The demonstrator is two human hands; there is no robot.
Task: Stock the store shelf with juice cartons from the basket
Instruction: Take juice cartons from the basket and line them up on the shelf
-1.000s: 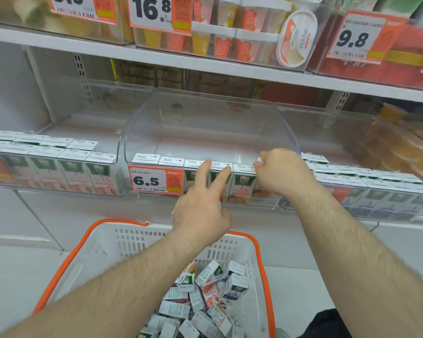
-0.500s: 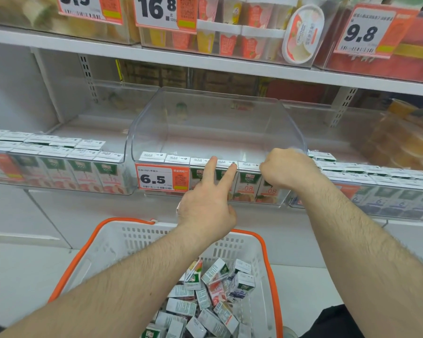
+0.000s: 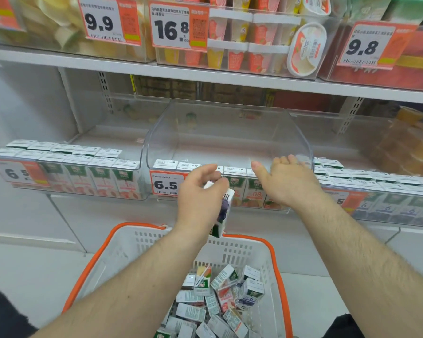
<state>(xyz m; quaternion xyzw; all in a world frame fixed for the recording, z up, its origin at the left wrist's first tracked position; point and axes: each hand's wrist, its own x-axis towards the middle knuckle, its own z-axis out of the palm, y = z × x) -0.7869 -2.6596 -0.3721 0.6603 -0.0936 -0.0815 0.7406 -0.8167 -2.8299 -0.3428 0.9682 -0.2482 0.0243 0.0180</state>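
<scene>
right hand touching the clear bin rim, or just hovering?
Cannot tell. The head view puts the right hand open, its fingertips overlapping the clear bin near its right front corner, with neither contact nor gap plain.

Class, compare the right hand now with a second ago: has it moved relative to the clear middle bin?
Yes. The right hand has opened and lifted off the carton row, its fingers now reaching further toward the clear middle bin's right wall.

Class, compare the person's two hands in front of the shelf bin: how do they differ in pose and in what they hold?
The left hand curls around a juice carton; the right hand holds nothing. The left hand's fingers are bent; the right hand's fingers are straight and spread. The left hand is lower, before the price tag; the right hand reaches the clear bin. Both are bare.
</scene>
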